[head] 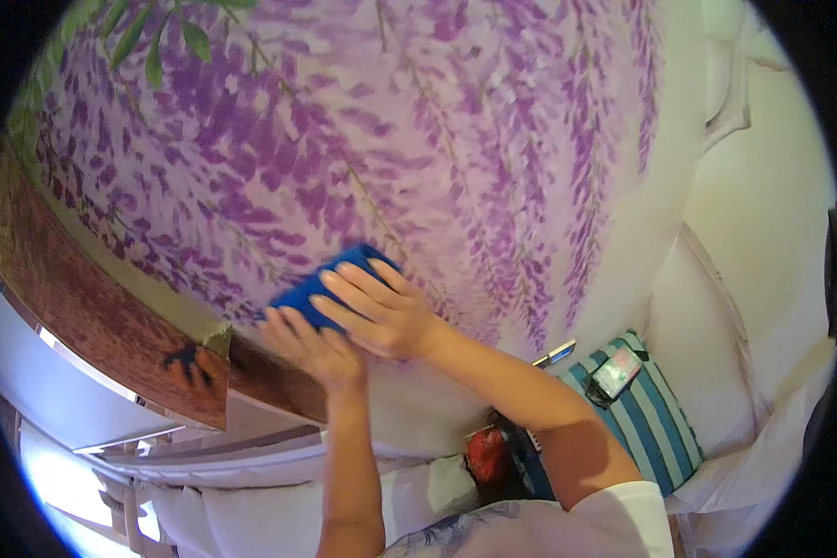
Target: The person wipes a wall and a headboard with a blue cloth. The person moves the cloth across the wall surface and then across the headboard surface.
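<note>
A blue folded cloth or pad (321, 289) lies against a large surface painted or printed with hanging purple wisteria (265, 139). My right hand (380, 310) is spread over the pad's right part, its fingers pointing up and left across the blue face. Lower and to the left, my left hand (314, 349) has its fingertips on the pad's lower edge. Both hands press it to the surface, and its underside is hidden. Slight blur shows along the left fingers and the pad's edge.
A brown wood-look panel (111, 300) curves along the left, with a dark mark (190, 363) on it. At lower right sits a teal-and-white striped cushion (645, 411) bearing a phone-like object (617, 373). A red item (487, 453) lies near my right arm. White fabric (265, 516) hangs below.
</note>
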The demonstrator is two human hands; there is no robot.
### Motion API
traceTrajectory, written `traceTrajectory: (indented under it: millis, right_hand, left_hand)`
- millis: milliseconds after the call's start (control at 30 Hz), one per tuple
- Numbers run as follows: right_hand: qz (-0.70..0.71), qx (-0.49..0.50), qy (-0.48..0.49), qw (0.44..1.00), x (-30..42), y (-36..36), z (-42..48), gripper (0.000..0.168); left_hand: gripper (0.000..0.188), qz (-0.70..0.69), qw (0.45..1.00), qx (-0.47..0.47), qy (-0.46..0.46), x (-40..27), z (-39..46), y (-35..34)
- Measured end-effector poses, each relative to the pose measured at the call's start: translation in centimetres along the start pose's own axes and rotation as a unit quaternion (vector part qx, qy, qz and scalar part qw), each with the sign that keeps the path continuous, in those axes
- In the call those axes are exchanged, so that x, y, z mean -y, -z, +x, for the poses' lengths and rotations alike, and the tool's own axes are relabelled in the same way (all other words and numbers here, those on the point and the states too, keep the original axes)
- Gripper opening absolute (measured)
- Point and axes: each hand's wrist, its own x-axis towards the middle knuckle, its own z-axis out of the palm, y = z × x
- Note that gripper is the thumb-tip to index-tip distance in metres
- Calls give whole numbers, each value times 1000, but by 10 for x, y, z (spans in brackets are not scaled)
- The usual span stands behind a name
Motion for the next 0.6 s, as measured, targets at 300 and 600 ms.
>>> traceTrajectory:
  millis: [300,600]
  right_hand:
    - [-23,72,10,997,-7,20,-97,32]
    - [-82,-45,-35,995,-46,37,14,34]
  left_hand:
    - [35,-32,995,75,-60,-6,-108,-21]
    - [45,-31,992,20,-118,-57,47,-20]
